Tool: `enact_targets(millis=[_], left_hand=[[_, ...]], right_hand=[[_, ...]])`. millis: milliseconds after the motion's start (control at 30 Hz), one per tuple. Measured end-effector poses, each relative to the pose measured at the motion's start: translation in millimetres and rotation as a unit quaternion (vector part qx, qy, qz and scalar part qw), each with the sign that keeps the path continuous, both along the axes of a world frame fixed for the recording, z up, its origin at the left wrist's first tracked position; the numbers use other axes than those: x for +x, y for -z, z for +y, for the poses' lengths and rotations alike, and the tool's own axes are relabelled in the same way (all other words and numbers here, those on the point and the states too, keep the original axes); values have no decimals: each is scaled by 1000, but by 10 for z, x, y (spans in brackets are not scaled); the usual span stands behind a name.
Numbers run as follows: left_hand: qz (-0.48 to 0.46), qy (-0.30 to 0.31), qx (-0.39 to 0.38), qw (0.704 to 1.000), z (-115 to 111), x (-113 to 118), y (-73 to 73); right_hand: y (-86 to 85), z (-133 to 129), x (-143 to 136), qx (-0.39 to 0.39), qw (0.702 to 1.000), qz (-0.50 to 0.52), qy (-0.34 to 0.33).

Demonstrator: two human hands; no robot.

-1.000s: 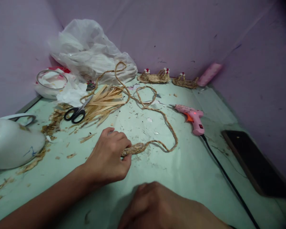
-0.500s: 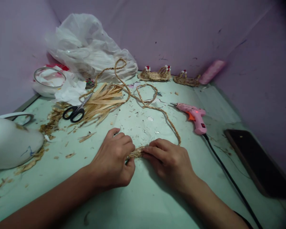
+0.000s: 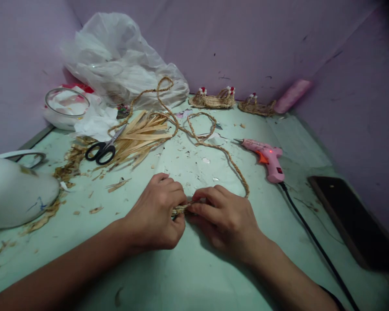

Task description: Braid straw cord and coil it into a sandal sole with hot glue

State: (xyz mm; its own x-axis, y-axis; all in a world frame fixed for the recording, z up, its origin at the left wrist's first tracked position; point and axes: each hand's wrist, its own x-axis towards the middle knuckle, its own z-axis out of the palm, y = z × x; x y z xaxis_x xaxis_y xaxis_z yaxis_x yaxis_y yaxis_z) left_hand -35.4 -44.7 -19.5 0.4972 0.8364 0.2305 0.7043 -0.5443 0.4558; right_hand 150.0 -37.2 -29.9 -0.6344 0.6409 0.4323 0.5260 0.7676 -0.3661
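Between my hands, low over the table, is a small piece of coiled braided straw cord (image 3: 180, 209), mostly covered by my fingers. My left hand (image 3: 160, 211) is closed around its left part. The fingertips of my right hand (image 3: 222, 218) pinch its right end, close against the left hand's fingers. From beside my right hand a long braided cord (image 3: 235, 164) runs up the table and loops toward the back. A pink glue gun (image 3: 266, 157) with a lit red light lies right of the cord, its nozzle pointing left.
Black-handled scissors (image 3: 101, 152) rest on loose straw strips (image 3: 142, 134). A white plastic bag (image 3: 116, 60) and a glass bowl (image 3: 66, 106) stand behind. Beaded woven pieces (image 3: 212, 101) sit by the wall near a pink roll (image 3: 293, 96). A phone (image 3: 350, 220) lies right, a white rounded object (image 3: 19, 194) left.
My right hand has moved left, closer to my left hand, so less of the coiled piece shows between them. The view has shifted slightly.
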Motion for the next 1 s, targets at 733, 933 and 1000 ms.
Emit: enact_targets(millis=[733, 933, 1000], left_hand=[[-14, -17, 8, 1000, 8, -1, 54], [-26, 23, 32, 999, 49, -8, 50], [-33, 35, 30, 998, 66, -8, 57]], right_hand=[[35, -23, -116, 48, 998, 31, 18], [92, 11, -103, -6, 997, 69, -38], [100, 35, -95, -15, 996, 73, -54]])
